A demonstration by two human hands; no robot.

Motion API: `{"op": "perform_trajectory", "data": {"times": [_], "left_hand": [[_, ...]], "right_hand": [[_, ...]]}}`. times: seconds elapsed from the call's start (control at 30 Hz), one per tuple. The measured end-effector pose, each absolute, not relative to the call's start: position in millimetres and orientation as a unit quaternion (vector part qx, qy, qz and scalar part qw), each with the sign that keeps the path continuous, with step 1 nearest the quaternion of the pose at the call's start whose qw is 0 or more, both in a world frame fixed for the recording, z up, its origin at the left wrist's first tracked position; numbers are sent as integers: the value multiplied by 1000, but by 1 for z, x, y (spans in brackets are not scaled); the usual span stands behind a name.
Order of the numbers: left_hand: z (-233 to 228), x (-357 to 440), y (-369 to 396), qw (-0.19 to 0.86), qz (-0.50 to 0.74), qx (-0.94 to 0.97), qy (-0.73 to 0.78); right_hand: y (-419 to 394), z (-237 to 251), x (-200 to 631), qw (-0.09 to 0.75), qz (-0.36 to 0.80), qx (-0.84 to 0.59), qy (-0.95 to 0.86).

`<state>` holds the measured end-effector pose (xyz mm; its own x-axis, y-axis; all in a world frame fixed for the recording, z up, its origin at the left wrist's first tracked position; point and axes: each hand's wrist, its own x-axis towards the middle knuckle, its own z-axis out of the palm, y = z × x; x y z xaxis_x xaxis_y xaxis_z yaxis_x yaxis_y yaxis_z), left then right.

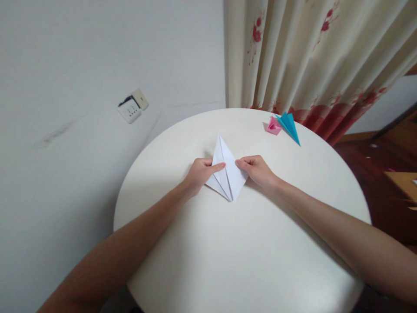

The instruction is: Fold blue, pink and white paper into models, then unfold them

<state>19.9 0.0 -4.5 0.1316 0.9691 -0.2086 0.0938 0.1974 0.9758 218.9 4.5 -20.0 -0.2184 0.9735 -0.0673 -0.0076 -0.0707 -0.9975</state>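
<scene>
Round white table (pixel 228 261): both hands, left (pixel 200 174) and right (pixel 257 170), pinch folded white paper (pixel 228 171).

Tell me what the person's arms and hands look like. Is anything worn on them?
Both arms are bare, with no sleeves showing. The left hand and right hand wear no gloves, rings, watch or bracelets that I can see.

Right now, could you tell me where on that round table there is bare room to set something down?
The near half of the round table, between the two forearms and the near rim, is bare. So is the left part, beyond the left hand. It is crowded mid-table, where both hands, the right hand too, pinch the white folded paper, and at the far rim by the pink paper piece and blue paper piece.
</scene>
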Motion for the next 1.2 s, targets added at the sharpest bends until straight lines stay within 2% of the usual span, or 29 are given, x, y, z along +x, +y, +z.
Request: {"op": "perform_trajectory", "data": {"times": [0.1, 0.37, 0.6, 0.77, 0.97, 1.2], "left_hand": [[-6, 19, 0, 578, 379, 496, 524], [-6, 22, -4, 592, 351, 517, 509], [-9, 19, 0, 598, 390, 506, 484], [-9, 18, 3, 557, 417, 518, 498], [-8, 20, 1, 485, 429, 559, 518], [-8, 21, 0, 553, 380, 564, 482]], "right_hand": [[5, -19, 221, 427, 584, -450, -523], [-4, -7, 222, 354, 649, -410, -534], [-3, -6, 223, 379, 661, -420, -493], [0, -9, 224, 394, 663, -422, -476], [-3, -7, 224, 372, 665, -425, -488], [-3, -7, 224, 377, 654, -432, -493]]}}
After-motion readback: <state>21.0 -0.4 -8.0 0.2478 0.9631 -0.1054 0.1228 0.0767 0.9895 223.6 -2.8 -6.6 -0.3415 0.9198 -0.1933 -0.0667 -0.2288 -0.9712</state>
